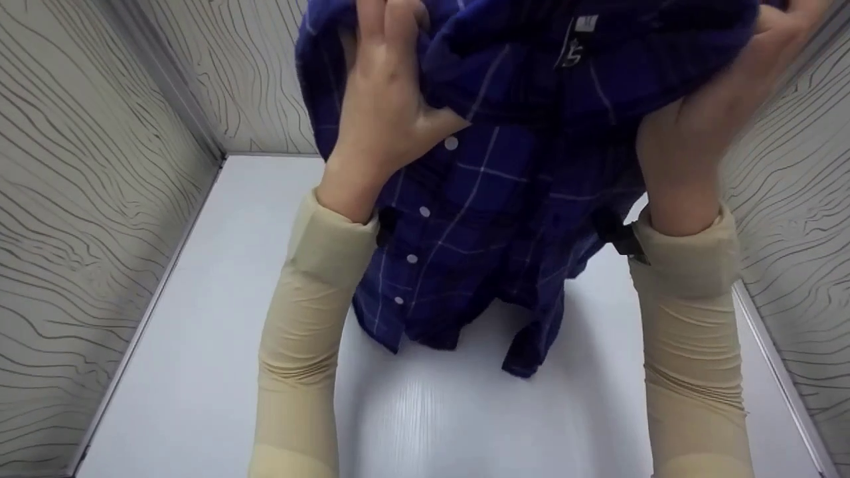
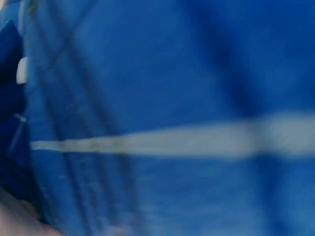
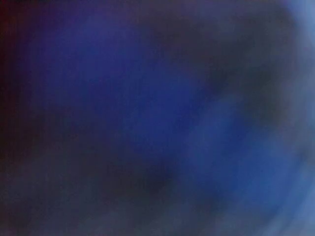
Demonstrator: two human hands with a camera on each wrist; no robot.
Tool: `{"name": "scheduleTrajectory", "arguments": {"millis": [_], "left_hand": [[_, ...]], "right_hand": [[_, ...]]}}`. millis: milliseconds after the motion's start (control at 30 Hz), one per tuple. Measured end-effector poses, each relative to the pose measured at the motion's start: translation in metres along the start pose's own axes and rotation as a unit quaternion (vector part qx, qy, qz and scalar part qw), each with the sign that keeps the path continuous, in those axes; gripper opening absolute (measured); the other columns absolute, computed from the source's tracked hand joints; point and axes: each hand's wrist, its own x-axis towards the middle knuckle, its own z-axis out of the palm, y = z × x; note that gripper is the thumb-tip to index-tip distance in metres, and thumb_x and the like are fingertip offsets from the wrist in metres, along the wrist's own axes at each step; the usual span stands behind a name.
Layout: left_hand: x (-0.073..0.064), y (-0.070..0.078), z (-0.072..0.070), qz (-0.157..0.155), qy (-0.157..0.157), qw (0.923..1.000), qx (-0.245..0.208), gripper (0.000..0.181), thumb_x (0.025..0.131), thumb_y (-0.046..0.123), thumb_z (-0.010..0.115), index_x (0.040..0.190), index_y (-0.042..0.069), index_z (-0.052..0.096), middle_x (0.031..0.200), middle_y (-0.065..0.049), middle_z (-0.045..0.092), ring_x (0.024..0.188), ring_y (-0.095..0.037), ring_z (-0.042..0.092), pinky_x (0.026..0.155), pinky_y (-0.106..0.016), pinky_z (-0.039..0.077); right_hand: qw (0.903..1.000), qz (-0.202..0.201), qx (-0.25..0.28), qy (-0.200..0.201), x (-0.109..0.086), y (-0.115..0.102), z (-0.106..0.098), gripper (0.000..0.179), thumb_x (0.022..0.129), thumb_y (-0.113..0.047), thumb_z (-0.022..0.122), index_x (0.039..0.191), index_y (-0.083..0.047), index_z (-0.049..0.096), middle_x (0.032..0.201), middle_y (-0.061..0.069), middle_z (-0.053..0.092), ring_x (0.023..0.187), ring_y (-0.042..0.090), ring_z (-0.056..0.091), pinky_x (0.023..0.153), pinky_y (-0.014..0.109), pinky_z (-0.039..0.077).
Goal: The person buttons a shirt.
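Observation:
A blue plaid button-up shirt (image 1: 488,159) hangs in the head view, raised over the table, with white buttons down its front and a dark label (image 1: 572,52) inside the collar area. My left hand (image 1: 385,99) grips the shirt's upper part on the left, thumb stretched across the cloth. At the upper right, my right hand (image 1: 717,109) holds the other side; some of its fingers go out of frame or behind the fabric. Blue cloth (image 2: 162,83) with a pale stripe fills most of the left wrist view. Only blurred blue cloth (image 3: 162,128) shows in the right wrist view.
Beneath the shirt lies a white tabletop (image 1: 425,425), and the shirt's lower hem hangs low over it. Wood-grain patterned panels (image 1: 73,219) stand on the left, at the back and on the right. Grey metal edging (image 1: 159,279) runs along the table's left side.

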Motion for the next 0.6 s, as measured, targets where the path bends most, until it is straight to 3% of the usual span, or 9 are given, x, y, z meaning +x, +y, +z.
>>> {"name": "scheduleTrajectory", "arguments": {"millis": [67,133,233,333,400,433,467,533,600], "left_hand": [[-0.006,0.0,0.002,-0.071,-0.079,0.9939,0.031,0.058,0.07,0.052,0.06,0.1,0.005,0.042,0.127,-0.015,0.029,0.102,-0.021,0.04,0.088,-0.034,0.029],[-0.013,-0.004,0.009,-0.145,-0.159,0.9755,0.044,0.061,0.072,0.053,0.057,0.108,0.007,0.04,0.138,-0.013,0.018,0.104,-0.023,0.042,0.089,-0.038,0.03],[-0.026,-0.02,0.027,-0.256,-0.266,0.9285,0.036,0.065,0.079,0.05,0.053,0.126,0.01,0.032,0.144,-0.009,0.007,0.116,-0.026,0.038,0.095,-0.046,0.025],[-0.045,-0.044,0.051,-0.349,-0.331,0.8768,0.014,0.071,0.084,0.053,0.045,0.137,0.012,0.021,0.143,-0.009,0.01,0.118,-0.027,0.037,0.095,-0.049,0.026],[-0.061,-0.06,0.068,-0.4,-0.346,0.8487,-0.002,0.071,0.086,0.051,0.042,0.139,0.011,0.017,0.142,-0.012,0.012,0.119,-0.028,0.036,0.096,-0.046,0.027],[-0.07,-0.068,0.076,-0.421,-0.343,0.8396,-0.013,0.069,0.087,0.049,0.042,0.139,0.01,0.017,0.141,-0.013,0.013,0.116,-0.029,0.039,0.095,-0.044,0.03],[-0.079,-0.075,0.084,-0.44,-0.335,0.8327,-0.023,0.068,0.089,0.045,0.042,0.139,0.008,0.016,0.141,-0.015,0.012,0.115,-0.029,0.04,0.094,-0.042,0.032],[-0.1,-0.087,0.099,-0.468,-0.314,0.825,-0.041,0.066,0.09,0.04,0.042,0.139,0.005,0.014,0.142,-0.019,0.008,0.115,-0.031,0.04,0.092,-0.039,0.035],[-0.123,-0.098,0.109,-0.483,-0.303,0.82,-0.049,0.064,0.092,0.035,0.042,0.139,0.003,0.012,0.142,-0.022,0.004,0.114,-0.033,0.041,0.092,-0.038,0.036]], "right_hand": [[0.9976,0.021,-0.05,-0.043,-0.009,0.004,0.003,0.016,0.085,0.001,0.046,0.078,-0.014,0.046,0.119,0.015,0.042,0.11,0.013,0.037,0.102,0.028,0.018],[0.9872,0.056,-0.102,-0.109,-0.02,0.014,0.008,0.008,0.086,-0.004,0.046,0.081,-0.007,0.05,0.124,0.016,0.042,0.116,0.012,0.035,0.103,0.026,0.012],[0.9521,0.109,-0.17,-0.23,-0.043,0.036,0.017,0.013,0.086,-0.003,0.043,0.09,0.006,0.051,0.127,0.017,0.041,0.123,0.018,0.031,0.103,0.024,0.005],[0.9098,0.156,-0.197,-0.331,-0.07,0.059,0.031,0.018,0.081,0.005,0.039,0.094,0.01,0.049,0.113,0.021,0.048,0.11,0.03,0.042,0.1,0.032,0.024],[0.8872,0.167,-0.208,-0.376,-0.092,0.075,0.042,0.019,0.078,0.007,0.038,0.093,0.011,0.049,0.101,0.025,0.049,0.097,0.037,0.046,0.089,0.041,0.035],[0.8752,0.175,-0.212,-0.398,-0.103,0.082,0.047,0.019,0.077,0.006,0.039,0.093,0.011,0.048,0.096,0.025,0.049,0.092,0.039,0.047,0.083,0.044,0.037],[0.8635,0.181,-0.216,-0.418,-0.114,0.089,0.051,0.019,0.077,0.005,0.04,0.092,0.011,0.048,0.093,0.026,0.049,0.088,0.04,0.047,0.077,0.047,0.038],[0.8344,0.196,-0.226,-0.463,-0.136,0.101,0.057,0.023,0.081,-0.002,0.043,0.098,0.013,0.047,0.099,0.028,0.048,0.094,0.042,0.046,0.079,0.049,0.038],[0.7954,0.216,-0.234,-0.516,-0.157,0.11,0.058,0.035,0.085,-0.01,0.045,0.11,0.014,0.042,0.111,0.03,0.043,0.103,0.043,0.041,0.082,0.051,0.037]]}}
